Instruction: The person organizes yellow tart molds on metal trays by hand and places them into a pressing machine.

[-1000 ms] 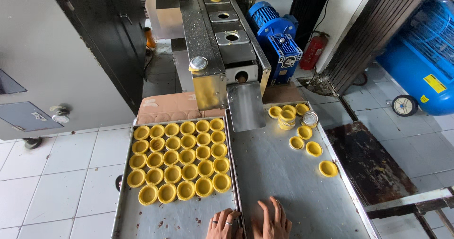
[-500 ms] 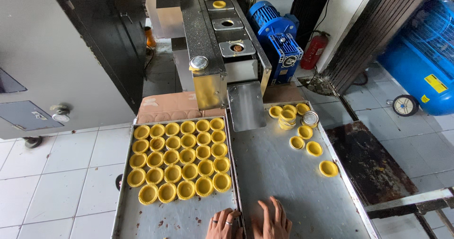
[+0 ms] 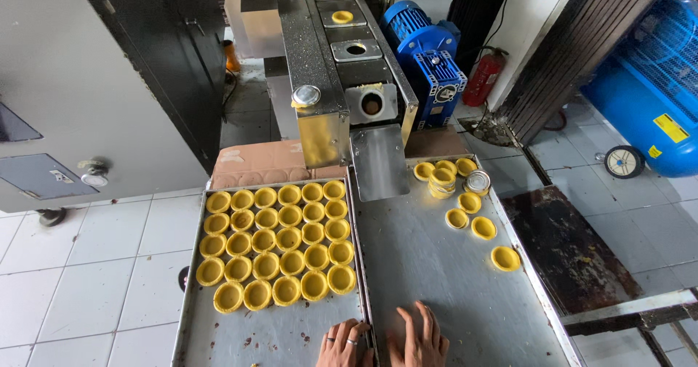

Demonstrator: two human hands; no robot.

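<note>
Both bare hands lie flat and open, holding nothing, at the near edge of the work surface: the left hand [image 3: 344, 344], with rings on two fingers, rests across the seam where the two flat grey metal baking trays meet, and the right hand [image 3: 419, 339] rests just beside it on the right-hand tray [image 3: 429, 265]. The left-hand tray [image 3: 269, 334] carries a tight block of round yellow pastry shells in small tins [image 3: 276, 247], set in rows that run away from the person; the nearest row lies just ahead of the left hand and slightly to its left, so that hand is the nearer one to the block. On the right-hand tray, a scatter of loose yellow shells [image 3: 472, 218] lies well apart from the right hand, ahead and to its right, near a short stack of shells [image 3: 441, 182] and a bare silver tin [image 3: 477, 182]. Beyond the trays, a steel chute [image 3: 379, 162] slopes down from the grey forming machine [image 3: 327, 54].
</note>
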